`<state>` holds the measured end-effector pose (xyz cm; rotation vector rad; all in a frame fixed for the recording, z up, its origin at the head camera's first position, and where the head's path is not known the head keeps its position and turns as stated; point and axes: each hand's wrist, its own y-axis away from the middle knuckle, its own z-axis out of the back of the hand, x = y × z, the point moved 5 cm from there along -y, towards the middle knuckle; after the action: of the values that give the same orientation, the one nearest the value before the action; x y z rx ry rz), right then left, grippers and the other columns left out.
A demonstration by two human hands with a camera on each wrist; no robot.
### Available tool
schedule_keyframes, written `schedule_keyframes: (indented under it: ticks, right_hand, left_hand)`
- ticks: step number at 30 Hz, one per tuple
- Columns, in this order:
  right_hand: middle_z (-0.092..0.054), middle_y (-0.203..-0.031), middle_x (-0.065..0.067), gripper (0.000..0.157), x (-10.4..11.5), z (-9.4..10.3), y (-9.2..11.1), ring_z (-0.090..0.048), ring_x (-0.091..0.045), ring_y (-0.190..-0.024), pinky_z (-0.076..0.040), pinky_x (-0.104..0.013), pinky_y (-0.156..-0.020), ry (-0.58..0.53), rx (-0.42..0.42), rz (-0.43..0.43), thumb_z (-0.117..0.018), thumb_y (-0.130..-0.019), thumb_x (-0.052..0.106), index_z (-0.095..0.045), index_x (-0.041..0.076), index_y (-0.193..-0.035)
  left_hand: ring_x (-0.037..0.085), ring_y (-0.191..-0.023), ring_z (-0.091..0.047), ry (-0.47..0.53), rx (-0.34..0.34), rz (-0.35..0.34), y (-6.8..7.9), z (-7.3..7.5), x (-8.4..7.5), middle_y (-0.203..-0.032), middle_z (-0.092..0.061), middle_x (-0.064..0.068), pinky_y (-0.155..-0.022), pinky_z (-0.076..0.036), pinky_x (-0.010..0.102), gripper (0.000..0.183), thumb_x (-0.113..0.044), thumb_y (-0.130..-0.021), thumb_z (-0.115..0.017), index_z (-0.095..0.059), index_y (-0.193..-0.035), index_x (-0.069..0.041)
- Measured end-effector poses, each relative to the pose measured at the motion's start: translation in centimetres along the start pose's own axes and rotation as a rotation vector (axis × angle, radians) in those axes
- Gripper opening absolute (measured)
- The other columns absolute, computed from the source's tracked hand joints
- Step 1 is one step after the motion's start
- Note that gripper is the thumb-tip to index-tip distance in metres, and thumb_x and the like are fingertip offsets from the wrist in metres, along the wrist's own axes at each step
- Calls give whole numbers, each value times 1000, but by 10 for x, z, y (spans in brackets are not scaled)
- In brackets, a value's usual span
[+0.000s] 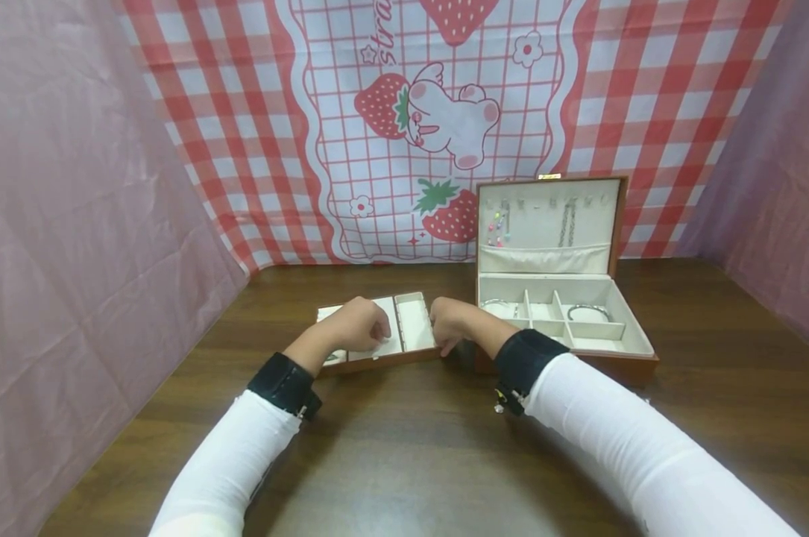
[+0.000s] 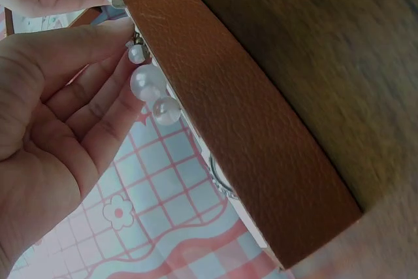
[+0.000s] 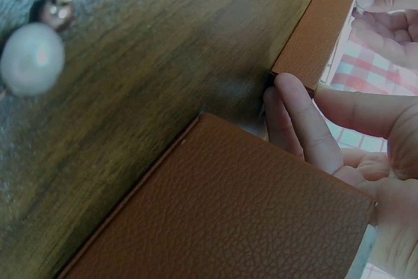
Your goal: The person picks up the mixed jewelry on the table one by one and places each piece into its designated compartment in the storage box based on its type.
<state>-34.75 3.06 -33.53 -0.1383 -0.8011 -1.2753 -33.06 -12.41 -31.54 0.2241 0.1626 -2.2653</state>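
Note:
A shallow brown tray (image 1: 416,300) with cream compartments lies on the table. My left hand (image 1: 359,325) is over its middle section, thumb and fingers pinching a piece of pearl-bead jewelry (image 2: 149,83) at the tray's edge. Part of that piece is hidden behind the fingertips. My right hand (image 1: 449,322) grips the tray's right end; in the right wrist view, the thumb is at the rim and two fingers (image 3: 304,119) lie against the outer corner. A silvery ring-shaped piece (image 2: 221,178) shows inside the tray in the left wrist view.
Right of the tray stands an open brown jewelry box (image 1: 635,367) with divided compartments holding bracelets (image 1: 588,307). Its raised lid (image 1: 538,224) carries a colorful beaded strand (image 1: 496,227) and a chain necklace (image 1: 567,222). A strawberry-print cloth (image 1: 424,149) hangs behind.

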Motion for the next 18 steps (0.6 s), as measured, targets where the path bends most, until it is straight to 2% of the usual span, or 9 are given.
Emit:
schedule_keyframes:
  ticks: [8, 11, 18]
  right_hand:
    - [-49, -131, -33, 60, 1, 1, -1, -72, -26, -72, -57, -25, -58, 31, -1, 11, -56, -74, -19, -43, -18, -133]
    - [-47, -133, -34, 61, 2, 0, -1, -72, -27, -72, -57, -25, -58, 16, 0, 6, -56, -74, -20, -42, -18, -134]
    - [-43, -137, -35, 63, 1, -1, -1, -72, -27, -72, -57, -26, -58, -2, 3, -11, -54, -73, -22, -39, -18, -134]
  left_hand:
    - [12, -75, -63, 43, 8, -2, -1, 1, 0, -78, -67, -1, -70, -53, 23, 17, 6, -72, -75, -73, -85, -6]
    - [12, -77, -64, 63, 13, 0, -1, 3, -1, -80, -68, -1, -71, -53, 23, 17, 6, -73, -75, -73, -86, -5]
    - [10, -74, -65, 64, -47, -42, 0, 10, -8, -77, -69, -1, -69, -53, 20, 12, 4, -75, -74, -73, -84, -5]
